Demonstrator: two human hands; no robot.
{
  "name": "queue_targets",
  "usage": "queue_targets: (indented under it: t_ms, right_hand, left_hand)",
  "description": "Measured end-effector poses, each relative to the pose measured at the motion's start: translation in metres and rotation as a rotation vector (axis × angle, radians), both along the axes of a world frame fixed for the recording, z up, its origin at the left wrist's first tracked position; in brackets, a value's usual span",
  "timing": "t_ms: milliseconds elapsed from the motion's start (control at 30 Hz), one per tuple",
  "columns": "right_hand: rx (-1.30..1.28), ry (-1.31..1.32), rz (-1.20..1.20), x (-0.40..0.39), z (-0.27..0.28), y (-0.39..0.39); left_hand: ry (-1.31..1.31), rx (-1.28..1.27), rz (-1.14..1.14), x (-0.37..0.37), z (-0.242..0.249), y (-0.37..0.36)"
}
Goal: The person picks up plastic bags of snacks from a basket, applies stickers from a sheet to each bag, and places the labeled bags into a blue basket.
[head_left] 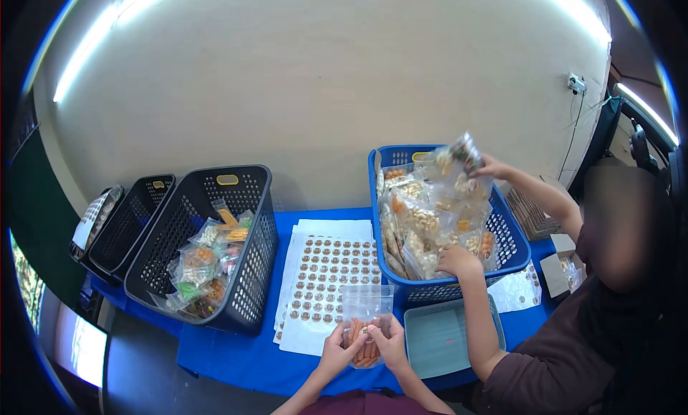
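A clear zip bag of orange-brown stick snacks (366, 354) is held upright at the near table edge. My left hand (339, 350) grips its left side and my right hand (389, 345) its right side. Both thumbs meet on the bag's front, by a small round spot that looks like a sticker. Just beyond the bag lie white sheets of round stickers (326, 275), overlapping each other. The upper part of the bag stands above my fingers over the sheets.
A blue basket (512, 254) full of snack bags stands right, with a co-worker's hands in and above it. A grey-green tray (430, 350) sits below it. Left are a black basket (261, 272) with snack bags and another dark basket (154, 193). Cardboard pieces (534, 214) lie far right.
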State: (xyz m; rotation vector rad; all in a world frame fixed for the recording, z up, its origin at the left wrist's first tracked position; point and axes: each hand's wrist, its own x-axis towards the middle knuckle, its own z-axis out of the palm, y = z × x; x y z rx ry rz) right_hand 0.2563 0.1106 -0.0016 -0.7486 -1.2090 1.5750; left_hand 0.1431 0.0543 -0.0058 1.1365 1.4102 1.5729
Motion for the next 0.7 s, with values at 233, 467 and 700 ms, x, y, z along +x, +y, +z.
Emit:
queue_targets:
  t_ms: [233,467,700]
  right_hand:
    - [0.028,-0.033,0.035,0.012,0.0,0.001]
    - [0.08,-0.116,0.059,0.008,0.016,-0.012]
    - [0.05,-0.03,0.003,0.014,0.017,-0.021]
  left_hand:
    - [-0.084,-0.027,-0.206,-0.005,0.008,-0.005]
    - [-0.05,-0.044,-0.091,-0.012,0.009,0.0]
    - [-0.034,-0.011,-0.104,-0.004,0.019,-0.013]
